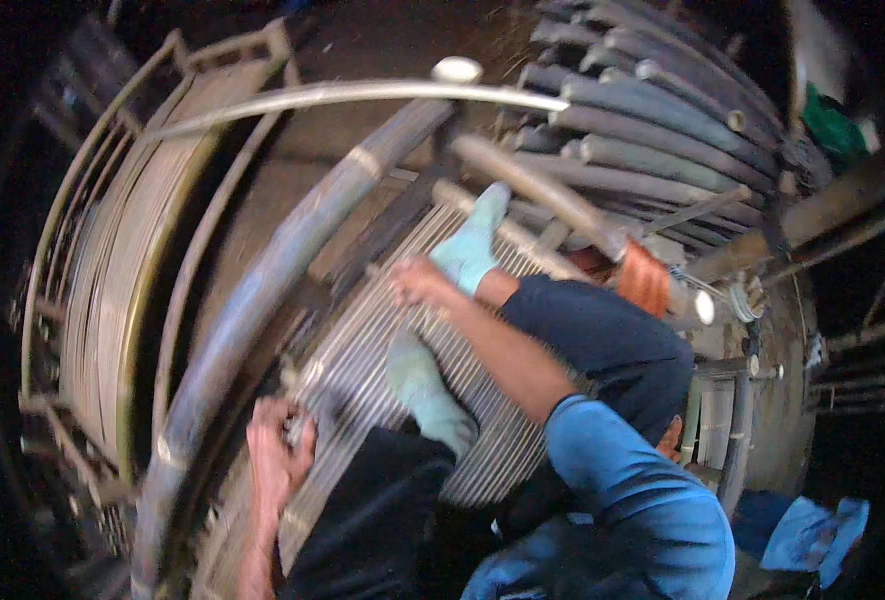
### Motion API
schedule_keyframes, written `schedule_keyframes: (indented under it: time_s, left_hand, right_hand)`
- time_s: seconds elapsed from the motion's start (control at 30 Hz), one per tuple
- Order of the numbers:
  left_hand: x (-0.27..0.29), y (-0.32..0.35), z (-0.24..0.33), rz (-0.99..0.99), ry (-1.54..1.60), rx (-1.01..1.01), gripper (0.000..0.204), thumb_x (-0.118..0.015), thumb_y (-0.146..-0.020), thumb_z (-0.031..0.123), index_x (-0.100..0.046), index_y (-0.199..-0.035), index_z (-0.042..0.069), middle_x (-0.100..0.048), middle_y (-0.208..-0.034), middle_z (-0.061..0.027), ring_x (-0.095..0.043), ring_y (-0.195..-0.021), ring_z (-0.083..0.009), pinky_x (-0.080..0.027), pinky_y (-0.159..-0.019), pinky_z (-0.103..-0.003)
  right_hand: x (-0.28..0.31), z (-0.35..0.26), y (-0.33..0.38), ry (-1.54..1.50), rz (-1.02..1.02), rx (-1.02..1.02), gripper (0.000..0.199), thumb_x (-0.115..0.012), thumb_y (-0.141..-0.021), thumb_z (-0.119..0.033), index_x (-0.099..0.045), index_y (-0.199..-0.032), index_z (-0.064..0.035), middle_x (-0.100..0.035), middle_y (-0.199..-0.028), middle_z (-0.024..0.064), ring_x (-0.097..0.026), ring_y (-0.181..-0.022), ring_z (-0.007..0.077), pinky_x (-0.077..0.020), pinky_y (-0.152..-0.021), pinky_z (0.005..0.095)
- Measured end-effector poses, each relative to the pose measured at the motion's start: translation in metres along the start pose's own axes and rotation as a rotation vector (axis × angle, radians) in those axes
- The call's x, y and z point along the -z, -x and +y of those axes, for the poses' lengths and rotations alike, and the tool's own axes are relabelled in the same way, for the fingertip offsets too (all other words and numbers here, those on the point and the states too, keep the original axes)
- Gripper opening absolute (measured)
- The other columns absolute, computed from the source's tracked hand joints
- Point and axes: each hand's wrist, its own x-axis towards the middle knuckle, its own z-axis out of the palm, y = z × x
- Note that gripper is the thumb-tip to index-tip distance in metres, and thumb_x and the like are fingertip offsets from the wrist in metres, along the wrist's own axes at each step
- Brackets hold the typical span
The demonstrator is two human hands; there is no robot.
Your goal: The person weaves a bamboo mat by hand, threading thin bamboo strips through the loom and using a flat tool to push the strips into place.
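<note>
I sit on a slatted bamboo bench (503, 455), my feet in pale green socks (473, 240) resting on its slats. Near the bench's left edge my left hand (281, 447) is closed, fingers curled around something small and greyish that I cannot make out. My right arm reaches across my knee, and my right hand (421, 283) is closed just left of one foot, above the slats; what its fingers hold, if anything, is hidden by blur. A thick grey-blue bamboo pole (273, 280) slants along the bench's left side, apart from both hands.
On the left stands a bamboo frame with a stack of long split strips (113, 260). A thin pale strip (353, 93) crosses the far side. Many dark bamboo poles (663, 120) are piled at far right. An orange cloth (646, 280) hangs near my right knee; blue cloth (813, 535) lies lower right.
</note>
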Motion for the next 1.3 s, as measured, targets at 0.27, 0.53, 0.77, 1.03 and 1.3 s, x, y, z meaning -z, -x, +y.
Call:
schedule_keyframes:
  time_s: [0.27, 0.53, 0.77, 1.03, 1.3]
  left_hand:
    - [0.048, -0.047, 0.041, -0.345, -0.338, -0.139, 0.014, -0.067, -0.079, 0.007, -0.067, -0.088, -0.003, -0.065, -0.086, -0.0251, -0.065, -0.081, -0.0415, -0.053, -0.075, -0.047]
    - [-0.038, -0.139, 0.004, -0.569, -0.716, -0.079, 0.030, -0.063, -0.085, 0.025, -0.067, -0.096, -0.003, -0.066, -0.097, -0.0329, -0.067, -0.090, -0.0468, -0.055, -0.081, -0.051]
    - [-0.099, -0.142, 0.019, -0.603, -0.746, -0.161, 0.036, -0.058, -0.092, 0.034, -0.061, -0.104, 0.000, -0.065, -0.096, -0.0336, -0.067, -0.087, -0.0494, -0.054, -0.083, -0.057]
    - [-0.062, -0.161, 0.059, -0.776, -0.334, 0.206, 0.063, -0.040, -0.100, 0.048, -0.059, -0.112, -0.011, -0.066, -0.082, -0.0338, -0.070, -0.066, -0.0412, -0.061, -0.069, -0.049]
    - [-0.036, -0.159, 0.099, -0.460, 0.560, 0.628, 0.053, -0.063, -0.094, 0.042, -0.065, -0.110, -0.009, -0.066, -0.083, -0.0198, -0.064, -0.074, -0.0249, -0.053, -0.063, -0.037]
  right_hand:
    - [0.029, -0.095, 0.079, 0.615, 0.036, 0.146, 0.032, -0.060, -0.093, -0.024, -0.064, -0.074, 0.0003, -0.066, -0.068, 0.0058, -0.061, -0.066, 0.0203, -0.0464, -0.063, 0.0440]
    - [0.054, -0.124, 0.119, 0.403, 0.154, 0.311, 0.035, -0.061, -0.094, -0.034, -0.068, -0.081, -0.0018, -0.062, -0.066, 0.0082, -0.053, -0.062, 0.0161, -0.0447, -0.061, 0.0380]
    - [0.003, -0.077, 0.143, 0.485, -0.622, 0.049, 0.043, -0.081, -0.079, -0.042, -0.074, -0.085, -0.0003, -0.066, -0.068, 0.0032, -0.059, -0.062, 0.0144, -0.0469, -0.060, 0.0333]
    - [0.011, -0.193, 0.169, 0.852, 0.093, 0.315, 0.031, -0.063, -0.086, -0.025, -0.069, -0.089, 0.0051, -0.067, -0.085, 0.0283, -0.068, -0.078, 0.0409, -0.0550, -0.071, 0.0473]
    - [-0.080, -0.258, 0.273, 0.985, -0.186, 0.921, 0.016, -0.069, -0.073, -0.017, -0.074, -0.081, -0.0039, -0.072, -0.081, 0.0159, -0.071, -0.070, 0.0297, -0.0545, -0.059, 0.0426]
